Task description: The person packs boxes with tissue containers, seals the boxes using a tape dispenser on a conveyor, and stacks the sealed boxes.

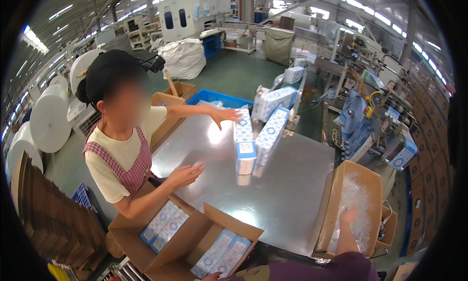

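My right hand [347, 216] reaches into an open cardboard box [324, 225] at the right, among crumpled clear plastic [355, 195]; its fingers are blurred against the film. At the lower edge, only a bit of my left hand [212, 276] shows, beside the blue-and-white packs [220, 253] in an open carton [233, 219]; its fingers are mostly cut off. A co-worker stands at the left, one hand [224, 116] touching a long blue-and-white pack [243, 125] on the metal table [204, 144], the other hand [186, 176] held above the tabletop.
More long packs [272, 134] lie at the table's far side, where a conveyor [298, 93] comes in. A blue crate [207, 96] adjoins the far edge. Another carton [127, 228] with packs stands at the left front. Flattened cardboard [48, 217] is stacked far left; machinery [358, 120] stands right.
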Tool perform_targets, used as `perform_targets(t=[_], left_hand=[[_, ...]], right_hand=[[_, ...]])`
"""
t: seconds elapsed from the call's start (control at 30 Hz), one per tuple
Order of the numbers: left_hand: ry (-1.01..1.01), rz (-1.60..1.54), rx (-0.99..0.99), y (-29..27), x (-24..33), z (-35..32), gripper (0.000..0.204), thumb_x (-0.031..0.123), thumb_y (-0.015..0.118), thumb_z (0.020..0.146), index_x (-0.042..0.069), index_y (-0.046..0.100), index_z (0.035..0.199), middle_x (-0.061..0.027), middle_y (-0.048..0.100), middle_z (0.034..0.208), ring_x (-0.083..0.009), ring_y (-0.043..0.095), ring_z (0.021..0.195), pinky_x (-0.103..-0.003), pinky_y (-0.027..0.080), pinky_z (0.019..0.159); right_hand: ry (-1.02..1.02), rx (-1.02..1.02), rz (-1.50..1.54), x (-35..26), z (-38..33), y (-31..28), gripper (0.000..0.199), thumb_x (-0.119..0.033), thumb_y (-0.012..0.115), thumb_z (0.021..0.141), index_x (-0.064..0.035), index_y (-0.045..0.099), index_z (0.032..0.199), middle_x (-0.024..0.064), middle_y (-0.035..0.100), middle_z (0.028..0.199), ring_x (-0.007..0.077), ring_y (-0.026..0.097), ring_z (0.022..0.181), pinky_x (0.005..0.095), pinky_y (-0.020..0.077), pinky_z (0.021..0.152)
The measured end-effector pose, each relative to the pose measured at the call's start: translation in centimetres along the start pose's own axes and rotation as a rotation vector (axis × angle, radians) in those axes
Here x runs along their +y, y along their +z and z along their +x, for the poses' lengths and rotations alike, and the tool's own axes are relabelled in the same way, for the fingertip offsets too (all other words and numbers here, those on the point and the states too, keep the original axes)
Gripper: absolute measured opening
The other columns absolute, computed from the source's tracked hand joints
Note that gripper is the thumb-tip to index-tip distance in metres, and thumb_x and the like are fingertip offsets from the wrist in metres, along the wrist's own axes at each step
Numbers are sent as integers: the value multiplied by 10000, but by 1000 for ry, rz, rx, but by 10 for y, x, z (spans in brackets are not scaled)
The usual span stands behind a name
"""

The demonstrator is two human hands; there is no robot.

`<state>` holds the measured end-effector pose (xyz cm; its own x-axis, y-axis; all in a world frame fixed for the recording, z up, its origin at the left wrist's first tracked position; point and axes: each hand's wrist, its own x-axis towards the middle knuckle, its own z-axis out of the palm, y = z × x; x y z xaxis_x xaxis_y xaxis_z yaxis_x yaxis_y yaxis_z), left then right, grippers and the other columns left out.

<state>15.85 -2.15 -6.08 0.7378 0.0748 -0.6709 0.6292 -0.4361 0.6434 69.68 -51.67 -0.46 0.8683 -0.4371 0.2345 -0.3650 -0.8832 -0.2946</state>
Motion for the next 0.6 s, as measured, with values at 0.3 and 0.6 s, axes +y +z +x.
perform_targets(t=[0.3, 0.6], left_hand=[[21, -88, 286, -32, -10, -11, 596, 408, 649, 976, 12, 545, 1409, -231, 689, 1231, -360, 670, 1117, -408, 526, 972], [46, 126, 316, -15, 23, -42, 532, 491, 636, 958, 109, 636, 1329, -184, 740, 1102, -322, 714, 1014, -429, 564, 860]], right_hand=[[-68, -814, -121, 78, -98, 25, 404, -275, 730, 902, 87, 683, 1074, 257, 726, 1019, 387, 729, 850, 475, 587, 821], [493, -805, 637, 102, -79, 65, 394, -250, 796, 841, 106, 674, 958, 212, 715, 795, 331, 722, 612, 423, 600, 499]])
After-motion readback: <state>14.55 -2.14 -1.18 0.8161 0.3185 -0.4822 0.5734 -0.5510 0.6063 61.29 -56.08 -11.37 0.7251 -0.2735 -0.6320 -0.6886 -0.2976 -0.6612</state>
